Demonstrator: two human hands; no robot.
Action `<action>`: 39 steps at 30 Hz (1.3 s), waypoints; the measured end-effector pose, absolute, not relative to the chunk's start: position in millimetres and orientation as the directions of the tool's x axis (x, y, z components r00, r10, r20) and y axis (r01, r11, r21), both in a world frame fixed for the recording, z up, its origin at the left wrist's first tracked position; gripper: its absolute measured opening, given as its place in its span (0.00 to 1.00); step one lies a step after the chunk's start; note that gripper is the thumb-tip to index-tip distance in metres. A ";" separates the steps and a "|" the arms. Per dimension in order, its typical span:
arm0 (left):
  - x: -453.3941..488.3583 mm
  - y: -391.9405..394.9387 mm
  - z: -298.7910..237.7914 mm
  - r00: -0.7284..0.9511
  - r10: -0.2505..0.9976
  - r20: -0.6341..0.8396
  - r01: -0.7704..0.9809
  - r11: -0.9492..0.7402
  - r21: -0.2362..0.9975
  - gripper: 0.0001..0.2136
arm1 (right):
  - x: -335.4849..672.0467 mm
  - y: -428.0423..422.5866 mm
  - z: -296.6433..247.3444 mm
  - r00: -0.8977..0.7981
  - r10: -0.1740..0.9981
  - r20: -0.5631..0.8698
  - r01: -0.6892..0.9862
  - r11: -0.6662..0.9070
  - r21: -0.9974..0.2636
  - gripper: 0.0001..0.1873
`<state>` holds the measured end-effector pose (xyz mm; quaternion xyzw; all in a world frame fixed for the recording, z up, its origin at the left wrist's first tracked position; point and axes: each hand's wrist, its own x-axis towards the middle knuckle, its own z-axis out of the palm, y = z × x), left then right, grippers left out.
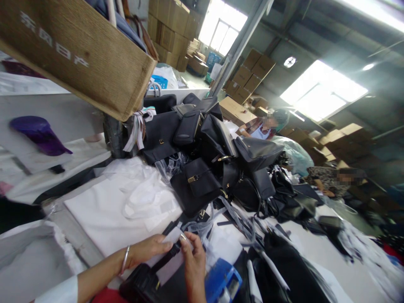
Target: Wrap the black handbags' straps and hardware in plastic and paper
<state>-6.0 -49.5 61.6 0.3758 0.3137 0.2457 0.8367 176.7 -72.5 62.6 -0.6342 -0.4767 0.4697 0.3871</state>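
Observation:
Low in the view, my left hand (148, 251), with a bracelet at the wrist, is closed on a white wrapping strip (173, 236). My right hand (195, 261) pinches the same strip from the other side, a small shiny spot showing at its thumb. Between the hands runs a black strap (167, 257), and a paler piece of wrapping (170, 269) lies below it. The strap reaches down to a black bag (139, 283) in front of me. Whether my fingers also grip the strap is hard to make out.
Black handbags (197, 179) lie heaped across the white table (91, 206). A blue tool-like object (222, 280) sits beside my right hand. A brown fabric bag (78, 54) juts in at upper left. Two other people (261, 128) work farther back, near stacked cartons (249, 75).

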 end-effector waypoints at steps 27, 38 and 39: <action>30.6 -59.9 67.3 0.452 0.818 -0.356 0.084 0.358 0.930 0.19 | 188.3 -72.9 52.7 0.000 0.950 -0.311 0.116 -0.309 -0.944 0.16; 52.0 -74.8 67.6 0.238 0.931 -0.278 0.132 0.252 0.959 0.15 | 175.1 -77.5 48.6 0.252 0.938 -0.239 0.256 -0.303 -0.918 0.18; 53.8 -73.6 67.7 0.219 0.936 -0.275 0.132 0.251 0.959 0.16 | 176.0 -77.5 48.5 0.256 0.936 -0.241 0.263 -0.307 -0.915 0.19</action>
